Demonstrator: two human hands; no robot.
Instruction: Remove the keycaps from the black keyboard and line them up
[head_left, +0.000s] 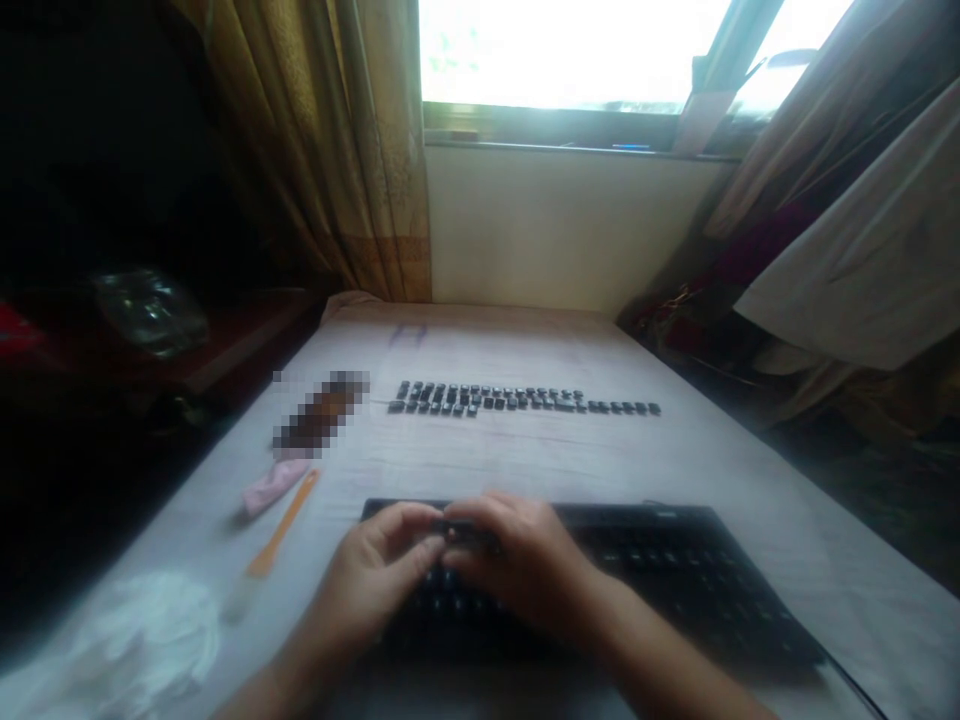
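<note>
A black keyboard (652, 570) lies in front of me on a pale cloth. Over its upper left part, my left hand (382, 560) and my right hand (517, 550) meet, thumbs and fingertips pinched together. What sits between the fingertips looks small and dark, but blur and the fingers hide its kind. Where keys are gone, the keyboard's left half shows rows of bare key posts (457, 603). Beyond it, loose black keycaps (495, 403) are laid out in rows on the cloth.
To the left lie an orange-handled brush (283, 525), a pink cloth (274, 487), a pixelated brown item (322, 415) and a crumpled white plastic bag (150, 635). A cable (855, 685) leaves the keyboard at the lower right. Curtain (375, 150) and window (570, 60) stand behind.
</note>
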